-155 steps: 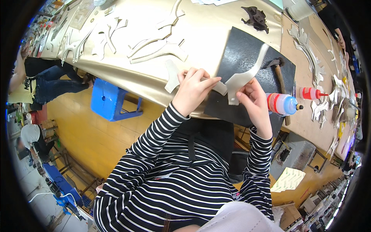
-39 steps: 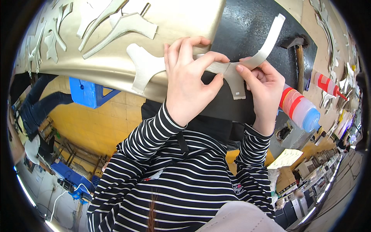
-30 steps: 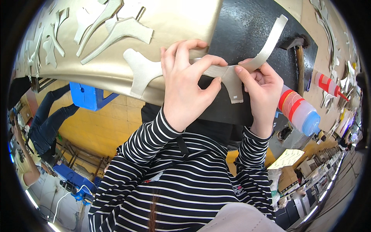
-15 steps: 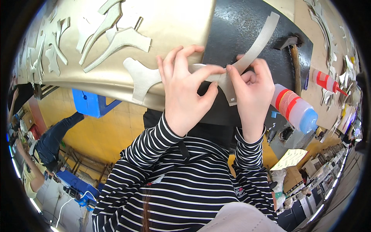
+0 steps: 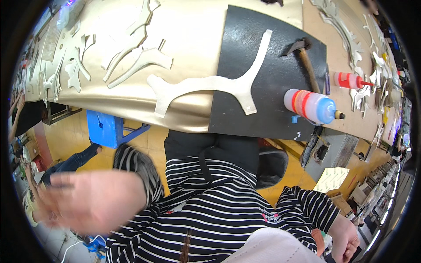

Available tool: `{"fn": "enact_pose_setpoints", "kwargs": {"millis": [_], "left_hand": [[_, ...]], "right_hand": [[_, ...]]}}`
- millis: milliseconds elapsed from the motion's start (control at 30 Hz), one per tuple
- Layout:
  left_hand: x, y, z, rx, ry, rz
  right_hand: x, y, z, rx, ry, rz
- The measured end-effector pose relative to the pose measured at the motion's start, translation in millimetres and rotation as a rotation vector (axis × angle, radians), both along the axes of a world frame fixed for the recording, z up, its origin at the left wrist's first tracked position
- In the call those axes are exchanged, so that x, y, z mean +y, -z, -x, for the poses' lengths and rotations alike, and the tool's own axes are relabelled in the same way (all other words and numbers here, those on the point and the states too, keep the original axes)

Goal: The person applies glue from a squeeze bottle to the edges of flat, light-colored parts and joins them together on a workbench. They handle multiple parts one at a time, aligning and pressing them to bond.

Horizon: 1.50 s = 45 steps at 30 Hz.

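Note:
A pale, flat cut piece (image 5: 206, 83) with branching ends and a long curved arm lies across the table's gold cover and the black mat (image 5: 267, 118). Neither hand touches it. My left hand (image 5: 94, 199) is low at the left, away from the table, its fingers smeared by motion. Far down at the right, beside my body, my right hand (image 5: 344, 241) has its fingers curled in, with nothing visible in them. On the mat's right side rest a wooden-handled hammer (image 5: 307, 63) and a clear bottle (image 5: 309, 105) with red bands and a blue cap.
More pale cut pieces (image 5: 142, 65) lie at the table's left, with others at the far right. A smaller red-banded bottle (image 5: 351, 80) lies right of the mat. Below the table edge stands a blue stool (image 5: 101, 128). Another person's leg (image 5: 72, 160) shows at the left.
Both hands have let go of the pale cut piece and moved down and outward, the left to the lower left, the right to the lower right. The piece now lies flat.

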State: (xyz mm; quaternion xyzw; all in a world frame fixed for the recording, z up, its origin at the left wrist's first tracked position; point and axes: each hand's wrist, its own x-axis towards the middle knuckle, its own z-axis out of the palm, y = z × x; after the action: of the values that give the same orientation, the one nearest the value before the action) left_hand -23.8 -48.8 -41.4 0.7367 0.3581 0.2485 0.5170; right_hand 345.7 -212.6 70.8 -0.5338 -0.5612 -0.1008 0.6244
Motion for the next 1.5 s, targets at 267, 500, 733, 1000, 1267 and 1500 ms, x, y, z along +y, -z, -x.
{"fn": "enact_pose_setpoints", "kwargs": {"millis": [267, 500, 733, 1000, 1267, 1500], "left_hand": [[-31, -1, 47, -0.244, -0.686, -0.424], [-8, 25, 20, -0.369, -1.112, -0.527], [-14, 25, -4, -0.349, -0.794, -0.587], [-3, 34, -2, 0.168, -0.484, -0.524], [30, 80, -39, 0.265, -0.314, -0.597], [37, 93, -36, 0.207, -0.298, -0.528]], "right_hand": [[-52, -6, -1, -0.058, 0.118, -0.124], [70, 84, -6, -0.548, 0.178, 0.677], [130, 188, -6, -0.614, 0.176, 0.827], [99, 152, -32, 0.442, 0.35, 0.679], [43, 48, 105, 0.435, 0.043, 0.374], [57, 119, 121, -0.066, -0.126, 1.099]]}}
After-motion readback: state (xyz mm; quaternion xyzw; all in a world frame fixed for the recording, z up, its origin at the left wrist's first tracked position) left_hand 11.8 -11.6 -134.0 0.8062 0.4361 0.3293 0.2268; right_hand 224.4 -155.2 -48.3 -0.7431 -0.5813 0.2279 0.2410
